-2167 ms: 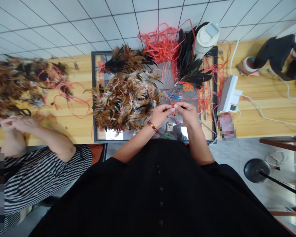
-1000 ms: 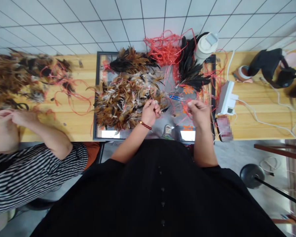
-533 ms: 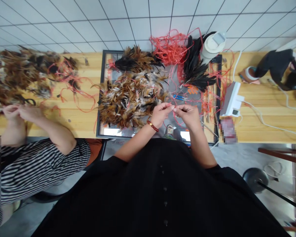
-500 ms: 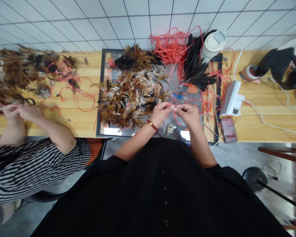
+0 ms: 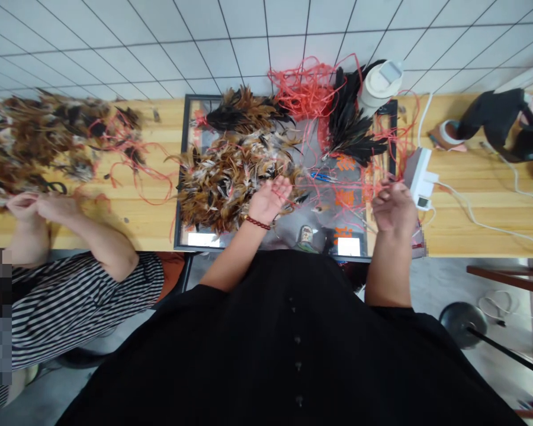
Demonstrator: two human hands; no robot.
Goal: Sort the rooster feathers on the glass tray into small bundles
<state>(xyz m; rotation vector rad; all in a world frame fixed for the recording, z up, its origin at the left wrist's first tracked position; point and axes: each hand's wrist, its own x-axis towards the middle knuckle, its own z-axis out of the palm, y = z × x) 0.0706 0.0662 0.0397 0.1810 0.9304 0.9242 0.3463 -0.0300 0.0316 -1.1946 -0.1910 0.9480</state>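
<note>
Left hand (image 5: 270,202), palm up, grip spread with fingers loosely curled, is at the near right edge of the mottled feather pile (image 5: 231,183); right hand (image 5: 394,208) is raised beside the white power strip (image 5: 420,174), grip curled, and whether it pinches string cannot be told; the pile lies on a black-framed panel (image 5: 180,219) on the table (image 5: 146,222); beyond are blue snips (image 5: 321,176), black feathers (image 5: 353,133), then tangled red string (image 5: 302,92) near the tiled wall (image 5: 244,53).

Feather pile (image 5: 231,183) on framed panel (image 5: 284,228), left side; ribbon tangle (image 5: 304,92) behind, right of feather bundle (image 5: 244,109). Power strip (image 5: 420,174) on worktop (image 5: 479,219), right of panel.
</note>
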